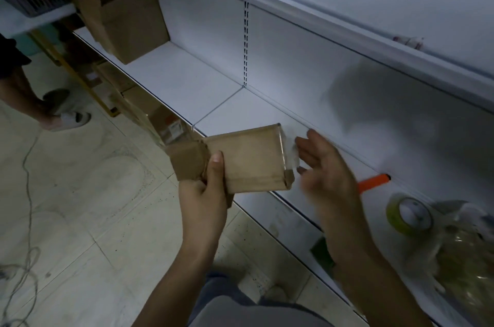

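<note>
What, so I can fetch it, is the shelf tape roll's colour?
The round tape roll is green, white-cored; head view.

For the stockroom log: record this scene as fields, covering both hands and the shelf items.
left hand: grips small cardboard box near its crumpled flap end
right hand: blurred, fingers loose, beside the box's taped end; contact unclear
shelf: white; bears large open carton, green tape roll, orange-handled tool, plastic bag
floor: pale tiles, loose cable
</note>
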{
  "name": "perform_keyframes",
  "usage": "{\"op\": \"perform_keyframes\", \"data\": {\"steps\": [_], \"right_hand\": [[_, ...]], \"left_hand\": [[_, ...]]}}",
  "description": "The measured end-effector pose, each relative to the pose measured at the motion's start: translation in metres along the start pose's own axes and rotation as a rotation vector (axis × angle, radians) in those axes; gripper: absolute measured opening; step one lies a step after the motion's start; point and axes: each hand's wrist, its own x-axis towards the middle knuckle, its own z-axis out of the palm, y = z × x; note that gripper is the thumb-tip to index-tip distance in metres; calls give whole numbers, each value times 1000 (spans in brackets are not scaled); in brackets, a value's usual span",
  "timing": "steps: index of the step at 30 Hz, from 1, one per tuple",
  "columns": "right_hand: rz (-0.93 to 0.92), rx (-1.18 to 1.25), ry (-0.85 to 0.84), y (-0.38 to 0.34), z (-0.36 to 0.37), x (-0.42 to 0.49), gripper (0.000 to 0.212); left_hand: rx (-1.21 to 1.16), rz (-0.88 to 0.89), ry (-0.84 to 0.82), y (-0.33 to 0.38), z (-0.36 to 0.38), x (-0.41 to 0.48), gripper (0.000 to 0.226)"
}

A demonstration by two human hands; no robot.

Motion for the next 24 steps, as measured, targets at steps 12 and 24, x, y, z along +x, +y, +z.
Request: {"op": "perform_keyframes", "data": {"steps": [12, 24], "right_hand": [[35, 270, 140, 0, -2, -14, 36], [-48, 478, 159, -11, 16, -29, 37]], "left_hand": [[-139, -201, -68, -10, -6, -8, 27], [-352, -297, 33, -22, 18, -6, 51]]}}
